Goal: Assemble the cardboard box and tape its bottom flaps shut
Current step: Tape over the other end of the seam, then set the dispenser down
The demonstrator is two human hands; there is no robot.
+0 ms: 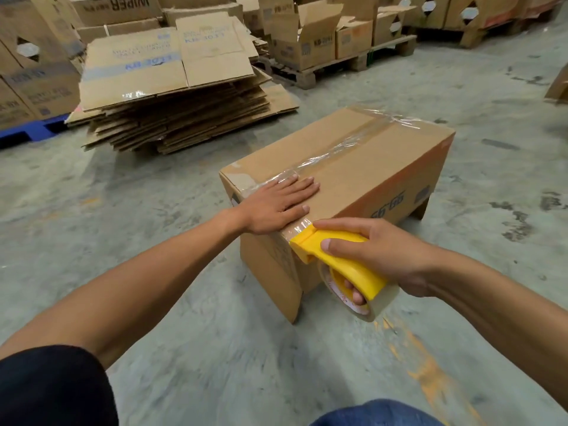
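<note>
A brown cardboard box (375, 167) stands upside down on the concrete floor, its closed flaps facing up. A strip of clear tape (344, 146) runs along the seam from the far edge to the near edge. My left hand (279, 204) lies flat, fingers spread, on the near end of the tape. My right hand (378, 253) grips a yellow tape dispenser (335, 262) holding a clear tape roll; its blade end rests against the box's near top edge, down over the end face.
A tall stack of flattened cartons (172, 96) lies on the floor to the left rear. Pallets with open boxes (310, 41) stand behind. A blue pallet (21, 133) sits far left. My knee (378, 413) shows at the bottom.
</note>
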